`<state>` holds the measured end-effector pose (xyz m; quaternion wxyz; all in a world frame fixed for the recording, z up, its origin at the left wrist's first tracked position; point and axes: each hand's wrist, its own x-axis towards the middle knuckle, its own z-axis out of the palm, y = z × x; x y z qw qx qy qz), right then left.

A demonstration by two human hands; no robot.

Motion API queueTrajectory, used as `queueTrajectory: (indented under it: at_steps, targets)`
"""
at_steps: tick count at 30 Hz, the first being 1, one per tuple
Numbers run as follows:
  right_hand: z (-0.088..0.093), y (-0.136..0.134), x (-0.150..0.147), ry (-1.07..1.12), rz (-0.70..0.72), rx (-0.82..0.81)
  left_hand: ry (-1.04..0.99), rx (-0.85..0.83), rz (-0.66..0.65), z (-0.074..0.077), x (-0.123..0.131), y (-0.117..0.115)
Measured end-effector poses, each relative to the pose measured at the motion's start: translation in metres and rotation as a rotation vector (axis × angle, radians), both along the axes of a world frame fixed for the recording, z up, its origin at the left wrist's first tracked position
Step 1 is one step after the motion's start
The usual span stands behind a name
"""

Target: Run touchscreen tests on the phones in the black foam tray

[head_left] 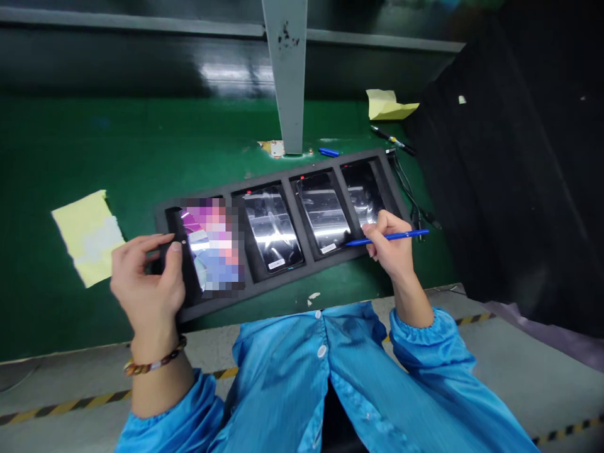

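Right grip (391,250) pinches stylus (406,235); left grip (146,277) holds phone (212,245).

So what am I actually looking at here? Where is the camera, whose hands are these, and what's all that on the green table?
There is no machine here. It is one picture, taken by a camera worn on a person's head, looking down at their own two bare hands, with their blue sleeves below.

On the green table lies a black tray with four pockets, a phone in each. The leftmost phone is lit; the other three phones are dark.

The left hand grips the lit one's left edge. The right hand holds a blue stylus like a pen, its tip by the lower corner of the third phone.

Around the tray lie yellow paper notes, a pen and black cables. A grey post stands behind.
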<state>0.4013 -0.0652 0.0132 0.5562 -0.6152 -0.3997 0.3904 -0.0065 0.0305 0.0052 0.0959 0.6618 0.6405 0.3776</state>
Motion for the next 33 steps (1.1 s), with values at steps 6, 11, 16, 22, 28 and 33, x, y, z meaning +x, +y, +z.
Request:
queueTrajectory:
  at_steps: [6, 11, 16, 22, 28, 33]
  targets:
    - [0.005, -0.022, 0.014, 0.090, -0.084, -0.011, 0.021, -0.014, -0.056, 0.000, -0.017, 0.028]
    - [-0.008, -0.035, 0.054, -0.194, -0.292, 0.060, -0.031, -0.008, -0.037, -0.001, -0.016, 0.035]
    - [-0.023, -0.035, 0.056, -0.244, -0.192, 0.044, -0.049, -0.017, -0.022, -0.005, -0.017, 0.034]
    - [-0.029, -0.030, 0.051, -0.323, -0.165, 0.025, -0.035, -0.007, -0.012, -0.006, -0.018, 0.033]
    - [-0.027, -0.030, 0.052, -0.413, -0.148, 0.017, -0.025, 0.000, -0.018, -0.003, -0.016, 0.033]
    - [-0.025, -0.029, 0.049, -0.393, -0.157, 0.018, 0.002, -0.008, -0.015, 0.002, -0.011, 0.030]
